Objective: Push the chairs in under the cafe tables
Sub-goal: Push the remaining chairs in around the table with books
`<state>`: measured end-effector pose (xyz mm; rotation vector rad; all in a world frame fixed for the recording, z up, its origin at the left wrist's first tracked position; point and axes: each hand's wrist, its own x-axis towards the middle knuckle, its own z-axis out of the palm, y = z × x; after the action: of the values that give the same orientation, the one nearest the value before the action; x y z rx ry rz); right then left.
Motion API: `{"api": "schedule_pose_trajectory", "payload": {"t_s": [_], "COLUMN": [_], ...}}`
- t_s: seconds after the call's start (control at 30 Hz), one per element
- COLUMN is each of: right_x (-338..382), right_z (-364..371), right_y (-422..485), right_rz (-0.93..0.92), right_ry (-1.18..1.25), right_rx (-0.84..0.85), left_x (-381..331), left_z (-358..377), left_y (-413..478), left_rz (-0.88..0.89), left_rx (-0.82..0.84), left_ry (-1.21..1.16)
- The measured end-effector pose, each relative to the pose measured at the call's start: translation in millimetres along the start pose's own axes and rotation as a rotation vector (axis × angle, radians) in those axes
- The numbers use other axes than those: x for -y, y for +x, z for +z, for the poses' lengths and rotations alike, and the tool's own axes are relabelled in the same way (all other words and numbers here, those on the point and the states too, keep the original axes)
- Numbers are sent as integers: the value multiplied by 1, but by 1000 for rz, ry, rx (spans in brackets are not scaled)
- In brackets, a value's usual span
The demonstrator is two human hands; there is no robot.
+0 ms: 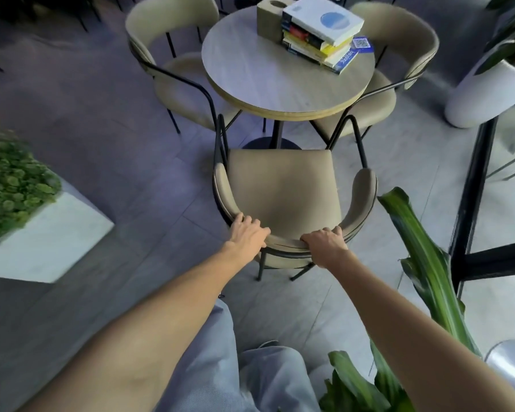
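Note:
A beige padded chair (283, 185) with a curved backrest and black metal legs stands in front of me, its seat front just short of the round cafe table (265, 84). My left hand (247, 233) grips the left part of the backrest top. My right hand (324, 243) grips the right part of the same backrest. Two more beige chairs flank the table: the left chair (173, 55) and the right chair (399, 60) both have their seats partly under the tabletop.
A stack of books (318, 31) and a beige box (269, 16) sit on the table. A white planter with greenery (48, 233) stands left, a white pot (485, 93) right. Long green leaves (422, 257) and a black post (473, 188) crowd my right side.

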<state>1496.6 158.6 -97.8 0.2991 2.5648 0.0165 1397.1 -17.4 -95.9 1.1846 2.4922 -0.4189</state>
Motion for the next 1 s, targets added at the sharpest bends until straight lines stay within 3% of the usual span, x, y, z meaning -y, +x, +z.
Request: {"api": "schedule_pose_trajectory", "payload": {"t_s": [0.7,1.0], "right_x": [15,-12], "right_z": [13,-65], "right_y": [-38,-26], "right_rz": [16,-35], "right_ry": [-13,150], "right_rx": [67,117], "left_x": [-13,5], "left_z": [11,-47], "left_y": [-35,-32], "left_rz": [23,31], "left_rx": [71,68], "left_ry": [18,-65]}}
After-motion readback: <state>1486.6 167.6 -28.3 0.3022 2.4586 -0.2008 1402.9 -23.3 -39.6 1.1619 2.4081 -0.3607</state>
